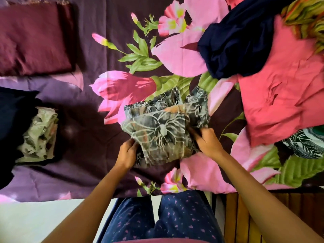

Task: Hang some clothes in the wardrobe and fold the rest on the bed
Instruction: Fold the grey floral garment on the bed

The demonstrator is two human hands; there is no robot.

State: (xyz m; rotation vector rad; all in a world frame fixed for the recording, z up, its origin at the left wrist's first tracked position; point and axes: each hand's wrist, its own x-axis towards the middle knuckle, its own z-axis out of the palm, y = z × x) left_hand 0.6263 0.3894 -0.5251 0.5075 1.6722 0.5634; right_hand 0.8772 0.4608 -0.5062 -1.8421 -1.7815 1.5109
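Note:
A grey garment with a white flower print [163, 127] lies partly folded on the flowered bed sheet [112, 64] in front of me. My left hand [128, 153] grips its lower left edge. My right hand [207, 142] holds its right side, fingers tucked into the cloth. To the right, unfolded clothes lie in a heap: a coral pink garment [280, 95], a navy garment [235, 48], a green and orange striped piece [305, 20] and a black and white leaf-print piece [303, 146].
At the left a folded pale floral garment [40, 134] rests beside a dark navy cloth [12, 127]. A maroon pillow [33, 39] lies at the far left. A wooden bed frame [235, 216] and pale floor [35, 221] show near my legs.

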